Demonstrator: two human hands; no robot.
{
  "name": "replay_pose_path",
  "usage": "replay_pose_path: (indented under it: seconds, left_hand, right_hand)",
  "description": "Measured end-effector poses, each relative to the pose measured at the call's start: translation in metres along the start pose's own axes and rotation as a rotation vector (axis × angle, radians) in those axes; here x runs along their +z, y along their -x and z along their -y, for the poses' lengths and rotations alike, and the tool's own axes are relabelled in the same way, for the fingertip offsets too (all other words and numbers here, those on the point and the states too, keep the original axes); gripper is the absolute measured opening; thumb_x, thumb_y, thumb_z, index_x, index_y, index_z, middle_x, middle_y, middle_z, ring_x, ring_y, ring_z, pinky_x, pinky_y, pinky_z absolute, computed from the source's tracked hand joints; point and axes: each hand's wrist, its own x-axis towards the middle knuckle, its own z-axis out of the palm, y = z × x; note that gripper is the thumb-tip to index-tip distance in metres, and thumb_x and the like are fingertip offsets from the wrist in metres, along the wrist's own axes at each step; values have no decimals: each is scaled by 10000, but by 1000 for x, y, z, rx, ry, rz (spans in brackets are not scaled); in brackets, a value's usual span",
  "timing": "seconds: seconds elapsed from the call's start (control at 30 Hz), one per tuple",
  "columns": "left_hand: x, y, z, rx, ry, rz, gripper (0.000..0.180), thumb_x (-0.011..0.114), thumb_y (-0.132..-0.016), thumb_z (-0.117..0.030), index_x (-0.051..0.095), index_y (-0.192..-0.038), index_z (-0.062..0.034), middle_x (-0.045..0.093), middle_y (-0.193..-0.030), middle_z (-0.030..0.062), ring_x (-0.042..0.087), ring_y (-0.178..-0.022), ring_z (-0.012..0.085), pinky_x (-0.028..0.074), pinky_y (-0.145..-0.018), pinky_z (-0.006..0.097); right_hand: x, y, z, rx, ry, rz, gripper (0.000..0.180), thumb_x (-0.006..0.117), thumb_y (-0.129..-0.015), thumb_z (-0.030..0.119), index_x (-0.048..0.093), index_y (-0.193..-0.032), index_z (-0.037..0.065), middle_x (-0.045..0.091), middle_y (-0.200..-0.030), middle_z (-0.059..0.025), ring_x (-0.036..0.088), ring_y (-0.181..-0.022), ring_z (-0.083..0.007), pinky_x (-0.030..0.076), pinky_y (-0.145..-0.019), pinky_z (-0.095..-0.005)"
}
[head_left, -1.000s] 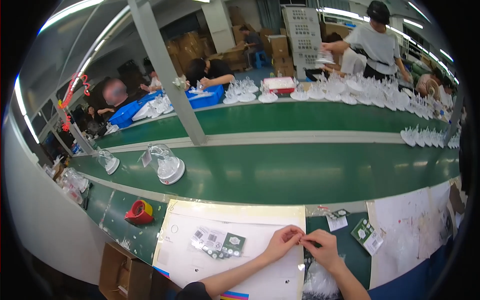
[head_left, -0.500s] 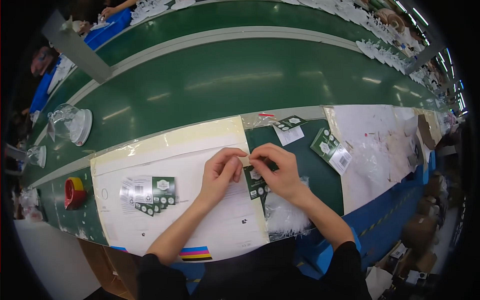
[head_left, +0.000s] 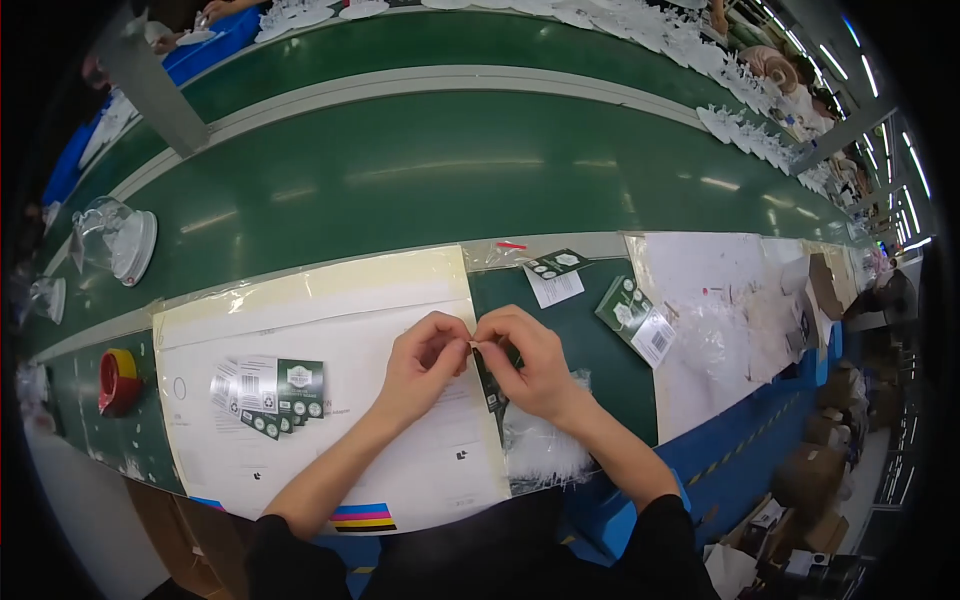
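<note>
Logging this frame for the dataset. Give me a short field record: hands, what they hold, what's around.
left hand: left hand, fingertips pinching a small pale piece
right hand: right hand, pinching the same piece
grip: both pinch; what the piece is, too small to tell
surface: white printed sheet on the green bench
left of hands: fanned green-and-white cards
right of hands: more cards
far left: red tape roll

Two hands (head_left: 430, 360) (head_left: 530, 365), one fanned stack of green cards (head_left: 268, 394), two separate card packs (head_left: 556, 275) (head_left: 637, 320), one red tape roll (head_left: 118, 381).
</note>
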Motion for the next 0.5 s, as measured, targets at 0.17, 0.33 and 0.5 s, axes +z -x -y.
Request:
replay_pose_path:
  seconds: [0.17,0.33,0.5]
  left_hand:
    - [17,-8,0,-13,80,43,62,519,-909,-35,553,-958,-18,575,-769,8,524,-663,52,425,-587,190]
    - [15,-7,-1,3,44,54,77,539,-904,-41,563,-968,-6,594,-802,12,541,-677,53,445,-600,192]
    - [14,-6,1,-7,61,28,79,568,-893,-42,578,-959,-1,604,-804,16,546,-663,53,446,-587,190]
  right_hand:
    - [-16,4,0,-93,112,-73,127,629,-753,-52,587,-863,-3,590,-870,-90,590,-659,-167,483,-556,-246]
    - [-15,3,-2,-134,106,-86,130,633,-751,-44,598,-866,4,596,-870,-71,592,-626,-146,483,-522,-235]
    - [-15,4,-1,-52,55,-64,131,598,-755,-84,598,-869,-20,596,-862,-99,583,-694,-160,477,-595,-242]
